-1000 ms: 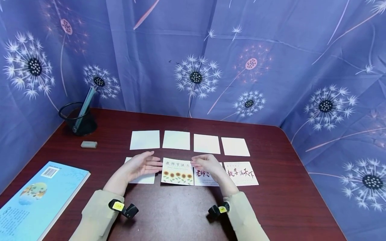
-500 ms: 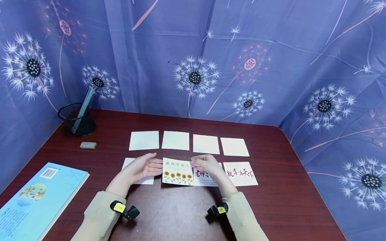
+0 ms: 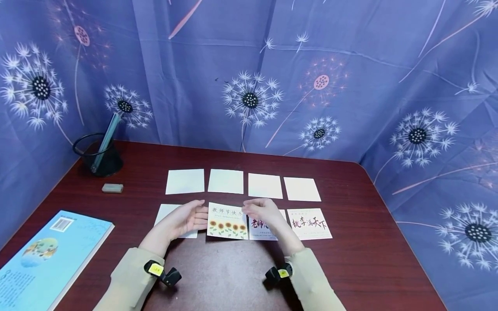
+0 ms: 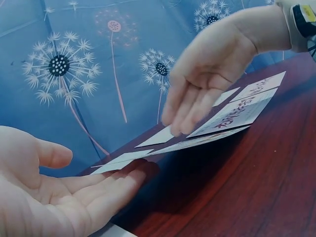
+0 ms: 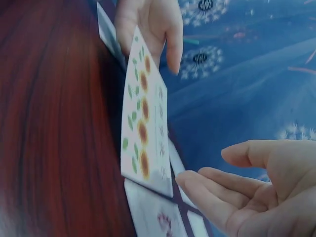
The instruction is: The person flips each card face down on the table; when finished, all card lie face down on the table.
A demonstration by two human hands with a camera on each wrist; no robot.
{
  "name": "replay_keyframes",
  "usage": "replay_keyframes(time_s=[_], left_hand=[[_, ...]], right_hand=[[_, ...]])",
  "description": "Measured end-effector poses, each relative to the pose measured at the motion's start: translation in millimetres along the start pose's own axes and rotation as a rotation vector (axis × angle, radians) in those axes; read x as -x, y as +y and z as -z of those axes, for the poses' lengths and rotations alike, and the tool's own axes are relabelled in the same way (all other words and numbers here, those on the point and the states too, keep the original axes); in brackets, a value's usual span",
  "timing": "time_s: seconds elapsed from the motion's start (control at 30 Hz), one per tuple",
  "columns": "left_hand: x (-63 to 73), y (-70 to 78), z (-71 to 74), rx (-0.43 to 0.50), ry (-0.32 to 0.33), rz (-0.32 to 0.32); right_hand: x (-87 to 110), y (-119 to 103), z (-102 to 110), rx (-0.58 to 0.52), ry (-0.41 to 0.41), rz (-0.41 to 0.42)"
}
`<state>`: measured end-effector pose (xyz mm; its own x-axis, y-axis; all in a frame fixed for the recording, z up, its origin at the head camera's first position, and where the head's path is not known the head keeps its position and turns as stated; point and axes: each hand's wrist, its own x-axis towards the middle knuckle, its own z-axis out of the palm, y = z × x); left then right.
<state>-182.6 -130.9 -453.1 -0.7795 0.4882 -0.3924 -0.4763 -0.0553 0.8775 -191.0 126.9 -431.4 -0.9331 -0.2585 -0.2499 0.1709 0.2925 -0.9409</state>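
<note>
In the head view a card printed with sunflowers [image 3: 227,222] lies in the front row, its left edge raised off the table. My left hand [image 3: 186,220] has its straight fingers at that raised edge; in the left wrist view the fingers [image 4: 113,192] reach toward the card's near end, thumb apart. My right hand [image 3: 268,214] hovers by the upper right corner, fingers relaxed and thumb apart in the right wrist view. It partly hides a card with red lettering [image 3: 260,229]. Another red-lettered card [image 3: 310,223] lies further right. A white card [image 3: 165,211] is partly behind my left hand.
Behind is a row of several blank white cards [image 3: 225,181]. To the left are a blue book [image 3: 50,255], a small grey-white block [image 3: 112,188] and a black mesh pen holder [image 3: 103,157]. A blue dandelion-print curtain [image 3: 194,86] borders the dark red table [image 3: 369,242].
My left forearm has shifted slightly right, uncovering more of the white card beside it. The right hand stays by the sunflower card's corner. The view itself has drifted slightly.
</note>
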Motion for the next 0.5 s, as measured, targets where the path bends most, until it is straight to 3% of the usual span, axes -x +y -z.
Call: replay_keyframes(time_s=[0.27, 0.5], left_hand=[[-1.8, -1.6, 1.1, 0.016, 0.001, -0.015], [-3.5, -1.8, 0.3, 0.025, -0.004, -0.021]], right_hand=[[7.4, -7.6, -26.5, -0.057, -0.118, 0.021], [7.5, -6.5, -39.4, -0.096, -0.086, -0.014]])
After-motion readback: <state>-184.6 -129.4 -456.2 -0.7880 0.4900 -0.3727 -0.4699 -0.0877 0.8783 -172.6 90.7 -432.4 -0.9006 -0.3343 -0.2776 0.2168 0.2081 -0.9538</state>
